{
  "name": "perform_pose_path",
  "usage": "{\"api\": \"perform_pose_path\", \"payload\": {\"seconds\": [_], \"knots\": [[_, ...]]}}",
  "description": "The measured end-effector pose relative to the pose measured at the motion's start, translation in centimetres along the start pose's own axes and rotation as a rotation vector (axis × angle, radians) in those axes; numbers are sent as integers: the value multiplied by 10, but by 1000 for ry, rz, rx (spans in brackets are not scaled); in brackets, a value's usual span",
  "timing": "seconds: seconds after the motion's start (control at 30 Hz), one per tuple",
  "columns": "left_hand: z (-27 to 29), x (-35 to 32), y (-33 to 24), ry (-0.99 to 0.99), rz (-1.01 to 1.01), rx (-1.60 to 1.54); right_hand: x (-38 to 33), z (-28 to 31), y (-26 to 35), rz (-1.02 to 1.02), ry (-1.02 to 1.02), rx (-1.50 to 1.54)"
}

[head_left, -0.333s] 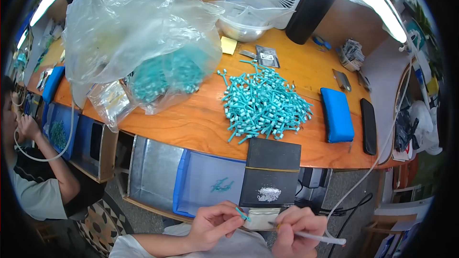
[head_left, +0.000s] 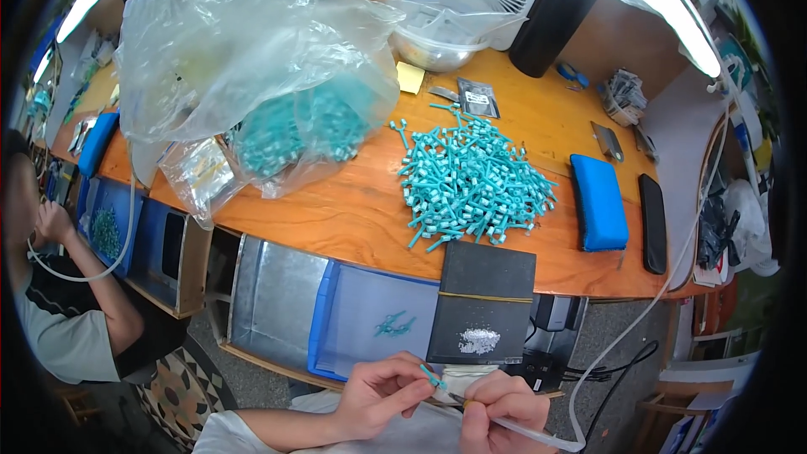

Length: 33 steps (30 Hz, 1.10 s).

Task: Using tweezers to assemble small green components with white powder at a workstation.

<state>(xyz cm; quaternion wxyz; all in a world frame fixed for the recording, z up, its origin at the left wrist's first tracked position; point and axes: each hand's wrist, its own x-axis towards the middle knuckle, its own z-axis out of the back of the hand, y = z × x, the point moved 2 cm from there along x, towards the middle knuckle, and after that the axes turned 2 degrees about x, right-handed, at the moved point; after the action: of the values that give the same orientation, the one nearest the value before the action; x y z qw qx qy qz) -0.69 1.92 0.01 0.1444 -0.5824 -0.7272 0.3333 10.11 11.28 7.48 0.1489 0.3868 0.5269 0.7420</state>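
Note:
My left hand [head_left: 382,395] pinches a small teal stick-like piece [head_left: 430,376] between thumb and fingertips. In my right hand [head_left: 511,408] is a thin pen-like tool with a white hose [head_left: 538,436] at its rear; its dark tip is close to the teal piece, and I cannot tell whether they touch. Just beyond my hands lies a black pad [head_left: 487,273] with a rubber band around it and a small heap of tiny clear stones [head_left: 479,340] on its near end. Left of it, several teal pieces [head_left: 393,324] lie in a blue tray [head_left: 318,319].
A large pile of teal pieces [head_left: 475,181] covers the middle of the wooden bench [head_left: 353,223]. Left of it stands a clear plastic bag [head_left: 252,42] with more inside. A blue case [head_left: 598,202] and black case [head_left: 652,223] lie right. Another person [head_left: 63,286] sits far left.
My right hand has moved left toward the teal piece, bringing the tool's tip close to it. My left hand keeps its pinch. The view has shifted slightly.

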Motion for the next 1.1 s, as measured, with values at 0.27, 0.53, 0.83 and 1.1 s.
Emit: {"api": "perform_pose_path", "payload": {"seconds": [0.27,0.53,0.83,1.1], "knots": [[0,1,1,0,-10,-6,2,0,-1,22,22,-33],[-1,1,1,-2,-4,-7,2,0,2,5,15,-80],[0,0,3,10,18,-13,2,1,2,9,17,-35],[-1,1,5,26,47,-50,7,17,6,9,-154,-16]]}}
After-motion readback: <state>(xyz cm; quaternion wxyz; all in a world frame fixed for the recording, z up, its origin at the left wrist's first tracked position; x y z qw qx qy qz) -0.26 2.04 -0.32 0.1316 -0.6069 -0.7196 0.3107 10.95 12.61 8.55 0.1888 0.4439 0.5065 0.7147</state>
